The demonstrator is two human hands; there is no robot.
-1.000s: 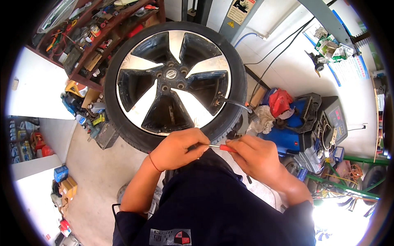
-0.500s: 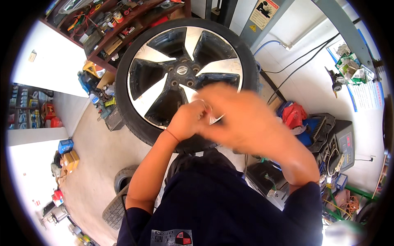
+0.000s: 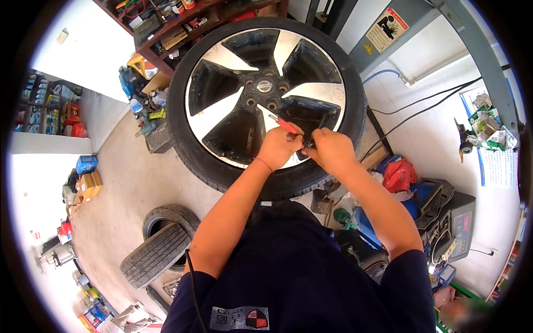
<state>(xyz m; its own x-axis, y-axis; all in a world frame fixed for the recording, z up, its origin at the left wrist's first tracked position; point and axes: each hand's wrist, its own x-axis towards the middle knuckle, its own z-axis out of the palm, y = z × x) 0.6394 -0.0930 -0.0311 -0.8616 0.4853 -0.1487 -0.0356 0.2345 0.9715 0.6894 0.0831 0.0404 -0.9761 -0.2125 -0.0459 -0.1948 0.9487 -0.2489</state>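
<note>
- While both hands were lower and nearer the body a second ago, they now sit up against the wheel's lower rim.
- Left hand (image 3: 279, 147) is closed around a red-handled tool (image 3: 284, 124), its tip angled up toward the hub.
- Right hand (image 3: 332, 151) is curled shut, pinching a small dark part (image 3: 308, 145) touching the left hand.
- Behind them stands the alloy wheel (image 3: 265, 100) with its tyre; work seems moved onto the rim.
- Farther left lie two spare tyres (image 3: 161, 244); a shelf (image 3: 177, 22) stands beyond.
</note>
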